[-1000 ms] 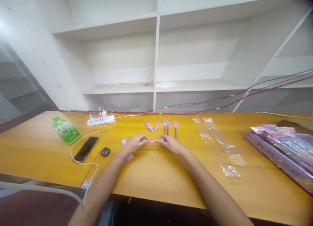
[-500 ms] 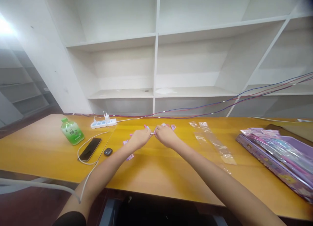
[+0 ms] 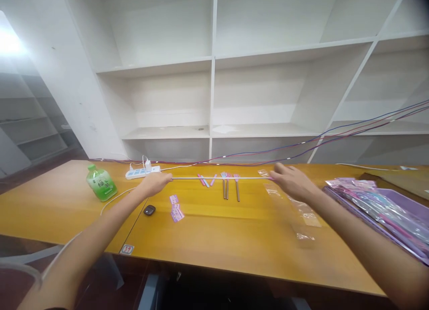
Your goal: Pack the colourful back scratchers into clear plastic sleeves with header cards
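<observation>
both hands are spread wide apart above the yellow wooden table (image 3: 214, 238), and a thin silver telescopic rod (image 3: 221, 178) stretches level between them, lifted clear of the tabletop. the left hand (image 3: 154, 183) is closed around the rod's left end, fingers curled over it, at about 9 o'clock from the rod's middle. the right hand (image 3: 291, 181) pinches the other end at about 3 o'clock, thumb and forefinger closed on a small pink tip while the other fingers fan loosely outward. just under the rod's middle, lying on the table at 6 o'clock from it, are three small hand-shaped scratchers (image 3: 229, 186) side by side with their heads pointing away from the person, and just to their left, at about 9 o'clock from them, three short pink and blue sleeves (image 3: 206, 180). nearer the person, at 7 o'clock from the rod's middle, lie a few small pink paper labels (image 3: 175, 209), with a small dark oval thing (image 3: 149, 210) just at their 9 o'clock. beyond the left hand, at about 11 o'clock from it, sits a white power strip (image 3: 142, 171) with a plug in it, and well to its left a green drink bottle (image 3: 101, 183) lies tilted. clear plastic bags (image 3: 303, 211) lie below the right forearm, at 5 o'clock from the right hand. a purple box (image 3: 385, 211) filled with packaged items rests at the table's right edge. white shelves (image 3: 214, 100) stand behind the table, with red and blue wires (image 3: 335, 138) running across them.
</observation>
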